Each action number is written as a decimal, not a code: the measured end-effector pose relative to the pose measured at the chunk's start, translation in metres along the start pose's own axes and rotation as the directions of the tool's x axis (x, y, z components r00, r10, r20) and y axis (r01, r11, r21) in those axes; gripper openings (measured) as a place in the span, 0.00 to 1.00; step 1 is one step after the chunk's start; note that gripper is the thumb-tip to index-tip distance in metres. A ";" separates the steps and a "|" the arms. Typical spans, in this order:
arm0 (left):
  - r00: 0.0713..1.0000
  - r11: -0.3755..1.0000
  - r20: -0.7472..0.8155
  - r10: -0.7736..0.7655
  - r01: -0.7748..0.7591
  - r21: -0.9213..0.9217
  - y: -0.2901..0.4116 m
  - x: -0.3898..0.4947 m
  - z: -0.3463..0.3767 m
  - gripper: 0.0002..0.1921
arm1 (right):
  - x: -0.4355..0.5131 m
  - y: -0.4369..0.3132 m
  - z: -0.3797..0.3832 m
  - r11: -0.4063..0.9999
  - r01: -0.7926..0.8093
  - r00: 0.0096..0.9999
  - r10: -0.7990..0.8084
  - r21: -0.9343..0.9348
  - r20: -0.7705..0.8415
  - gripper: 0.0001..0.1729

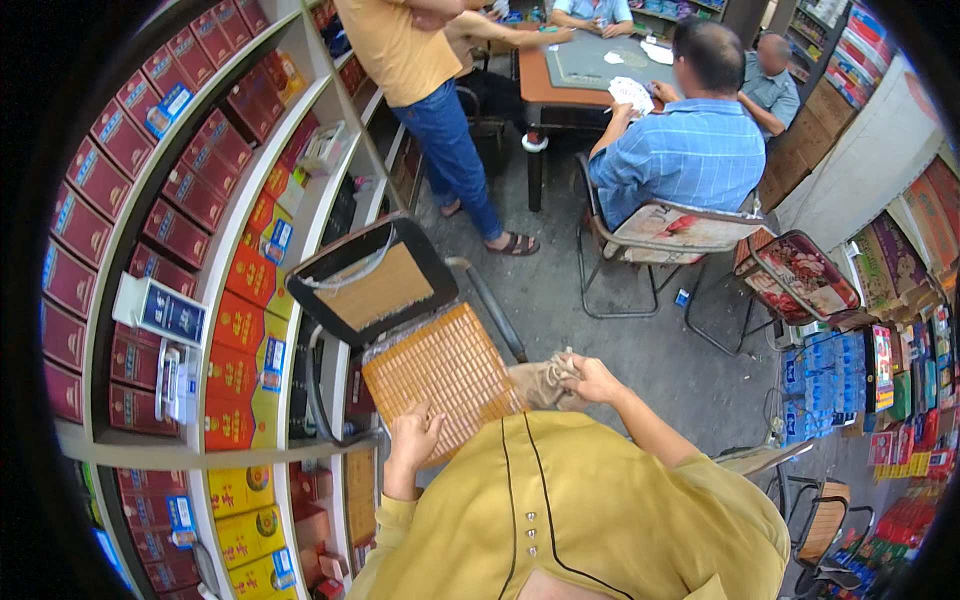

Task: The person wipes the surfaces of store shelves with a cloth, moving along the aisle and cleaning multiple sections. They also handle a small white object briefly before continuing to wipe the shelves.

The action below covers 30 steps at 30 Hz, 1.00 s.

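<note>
Before me stands an armchair with a bamboo-slat seat mat [442, 367] and a dark-framed backrest [375, 277]. My left hand [415, 435] rests on the near left edge of the mat, fingers loosely spread, holding nothing that I can see. In my right hand [594, 379] is a crumpled, greyish-beige cloth [541, 381], gripped at its bunched end. The cloth hangs beside the right edge of the seat, close to the metal armrest [487, 307]; whether it touches the mat I cannot tell.
Shelves [247, 259] of boxed goods line the left. Ahead, several people sit around a table [529, 79], one holding playing cards [630, 95]; a person in jeans [457, 150] stands nearby. Metal-framed chairs [679, 232] and shrink-wrapped water bottles [825, 375] occupy the right.
</note>
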<state>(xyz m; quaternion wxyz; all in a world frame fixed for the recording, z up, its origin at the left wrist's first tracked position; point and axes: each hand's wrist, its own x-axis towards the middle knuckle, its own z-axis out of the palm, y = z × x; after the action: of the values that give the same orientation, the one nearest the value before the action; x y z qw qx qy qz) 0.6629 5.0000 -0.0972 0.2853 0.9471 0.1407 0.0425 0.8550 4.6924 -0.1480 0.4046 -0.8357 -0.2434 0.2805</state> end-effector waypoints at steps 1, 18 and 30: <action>1.000 1.000 0.009 -0.006 0.006 -0.001 -0.001 0.005 0.000 0.18 | 0.001 0.006 -0.004 0.999 0.022 0.999 -0.023 -0.042 -0.022 0.28; 0.995 0.996 -0.042 -0.093 0.094 0.004 0.061 0.168 0.090 0.11 | 0.137 0.134 -0.129 0.983 -0.109 0.993 0.101 0.147 0.063 0.27; 0.972 0.972 -0.030 -0.233 0.232 -0.043 0.143 0.247 0.129 0.12 | 0.247 0.083 -0.216 0.986 0.139 0.884 -0.082 -0.090 0.461 0.32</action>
<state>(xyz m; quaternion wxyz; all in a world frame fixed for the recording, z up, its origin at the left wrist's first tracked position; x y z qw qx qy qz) 0.9546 4.8899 -0.1257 0.3045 0.9174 0.2546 0.0282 1.1922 4.6861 -0.1715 0.3006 -0.7543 -0.3951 0.4297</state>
